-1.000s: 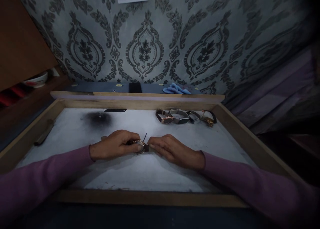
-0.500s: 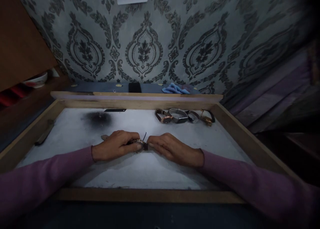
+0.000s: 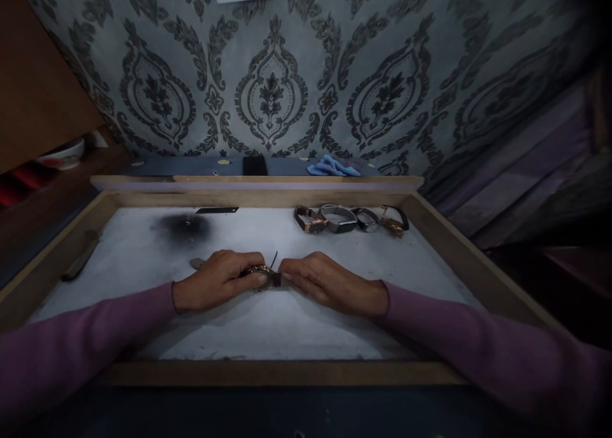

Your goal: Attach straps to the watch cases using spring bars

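Both hands meet over the white surface inside a wooden-framed tray [image 3: 287, 374]. My left hand [image 3: 220, 281] is closed on a wristwatch [image 3: 261, 277], its thumb lying on the round, gold-toned case. Part of a strap [image 3: 196, 263] shows behind that hand. My right hand [image 3: 329, 284] has its fingers pressed together at the watch's dark strap [image 3: 276, 279], on the side facing it. A thin dark stick-like piece [image 3: 274, 259] points up between the hands; whether it belongs to the watch I cannot tell.
Several watches [image 3: 339, 219] stand in a row at the back right of the tray. A dark flat strip [image 3: 217, 210] lies at the back, and a knife-like tool [image 3: 80, 257] at the left edge. Behind the frame are a blue cloth [image 3: 332, 166] and a black object [image 3: 255, 166].
The camera view has shifted slightly. Both hands keep nearly the same pose at the watch, with no clear change in their hold.
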{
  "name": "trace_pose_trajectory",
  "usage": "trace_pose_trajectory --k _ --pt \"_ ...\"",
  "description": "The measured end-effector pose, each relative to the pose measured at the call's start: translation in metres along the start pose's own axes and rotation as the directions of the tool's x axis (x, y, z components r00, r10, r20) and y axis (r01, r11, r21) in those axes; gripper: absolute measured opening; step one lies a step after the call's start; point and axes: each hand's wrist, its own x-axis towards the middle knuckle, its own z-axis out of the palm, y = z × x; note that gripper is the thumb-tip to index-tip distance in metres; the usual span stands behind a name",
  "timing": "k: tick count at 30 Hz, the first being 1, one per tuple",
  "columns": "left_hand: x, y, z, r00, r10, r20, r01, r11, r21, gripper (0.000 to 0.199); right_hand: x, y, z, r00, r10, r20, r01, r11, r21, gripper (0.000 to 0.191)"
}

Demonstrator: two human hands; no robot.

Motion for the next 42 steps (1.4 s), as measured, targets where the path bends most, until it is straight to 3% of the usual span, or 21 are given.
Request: trace_pose_trajectory --k 6,14,42 --pt "0.0007 -0.0011 0.0 1.0 -0.015 -0.001 0.015 0.996 -0.088 0.03 -0.0019 -0.0004 0.0004 1.0 -0.011 -0.012 0.011 0.999 0.04 0.025" --pt "0.0001 -0.0015 -0.0001 1.0 -0.023 0.018 0.025 0.989 -0.148 0.033 -0.002 -0.0039 -0.0042 0.997 0.043 0.062 -0.055 0.976 0.208 0.029" --pt "-0.0005 -0.0039 -0.0001 1.0 0.022 0.011 -0.02 0.984 -0.18 0.03 0.0003 -0.0072 -0.0064 0.991 0.101 0.087 -0.118 0.969 0.216 0.029"
